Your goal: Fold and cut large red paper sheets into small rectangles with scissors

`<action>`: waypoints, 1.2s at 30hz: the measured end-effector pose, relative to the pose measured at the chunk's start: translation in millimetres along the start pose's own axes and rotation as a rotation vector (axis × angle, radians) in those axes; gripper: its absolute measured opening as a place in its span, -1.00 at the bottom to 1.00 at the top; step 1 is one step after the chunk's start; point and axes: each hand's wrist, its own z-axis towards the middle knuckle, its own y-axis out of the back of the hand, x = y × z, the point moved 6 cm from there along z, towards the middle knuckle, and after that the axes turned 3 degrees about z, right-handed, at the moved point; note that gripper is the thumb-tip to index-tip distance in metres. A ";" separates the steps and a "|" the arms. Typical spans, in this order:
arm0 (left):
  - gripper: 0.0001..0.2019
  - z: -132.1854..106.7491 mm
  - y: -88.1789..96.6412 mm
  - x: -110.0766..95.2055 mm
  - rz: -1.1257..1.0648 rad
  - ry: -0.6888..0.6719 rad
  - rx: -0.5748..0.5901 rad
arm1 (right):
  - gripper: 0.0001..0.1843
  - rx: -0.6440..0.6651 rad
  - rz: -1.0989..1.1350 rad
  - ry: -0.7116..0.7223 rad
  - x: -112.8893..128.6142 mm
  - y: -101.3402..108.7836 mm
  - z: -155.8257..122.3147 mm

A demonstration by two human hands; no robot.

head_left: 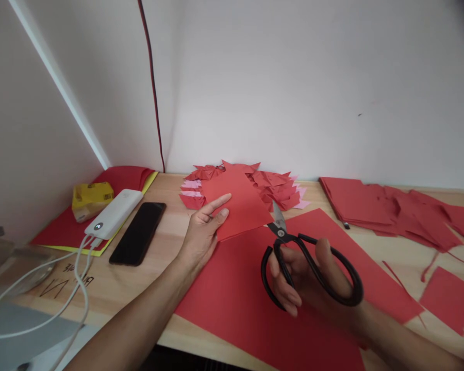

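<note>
Between the thumb and fingers of my left hand [205, 226] is a piece of red paper [242, 203], raised above the table. My right hand [294, 273] has its fingers through the black handles of a pair of scissors [281, 233]. The blades are pointed up and away, beside the right edge of the held paper; whether they touch it I cannot tell. Beneath both hands lies a large red sheet [239, 288]. Behind the held paper sits a heap of folded red and pink paper pieces [276, 185], partly hidden by it.
At the left are a black phone [138, 234], a white power bank [114, 214] with cables, and a yellow packet [93, 198] on red and yellow sheets. Stacked red paper [359, 203] and a small red piece [450, 299] lie at the right. A wall [294, 93] rises behind.
</note>
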 end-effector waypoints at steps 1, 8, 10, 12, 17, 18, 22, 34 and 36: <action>-0.60 0.2 -0.1 1.0 -0.004 0.001 -0.002 | -0.12 -0.019 0.006 0.003 -1.0 0.2 -0.1; -0.58 0.4 0.1 4.4 -0.006 0.007 -0.005 | -0.28 -0.093 0.051 0.061 -3.2 -1.3 -1.9; -0.57 0.5 0.5 4.7 -0.006 0.009 0.000 | -0.30 -0.135 0.057 0.070 -2.3 -0.3 -3.1; -0.57 0.7 0.8 5.0 -0.007 0.016 0.003 | -0.31 -0.148 0.055 0.067 -2.0 0.0 -3.6; -0.58 0.9 0.4 3.8 -0.004 0.020 0.005 | -0.34 -0.148 0.063 0.049 -4.4 1.9 -2.4; -0.57 1.0 0.1 3.5 0.001 0.019 0.008 | -0.34 -0.146 0.066 0.047 -5.0 2.0 -2.1; -0.55 1.3 0.2 2.0 0.012 0.005 -0.004 | -0.35 -0.155 0.049 0.037 -7.1 5.7 -0.6; -0.55 -2.2 -2.2 -2.2 0.024 -0.001 0.010 | -0.31 -0.060 -0.041 0.071 -10.8 12.7 1.9; -0.57 -2.6 -2.6 -1.8 0.048 -0.002 0.014 | -0.28 -0.107 -0.042 0.075 -10.3 10.3 -0.4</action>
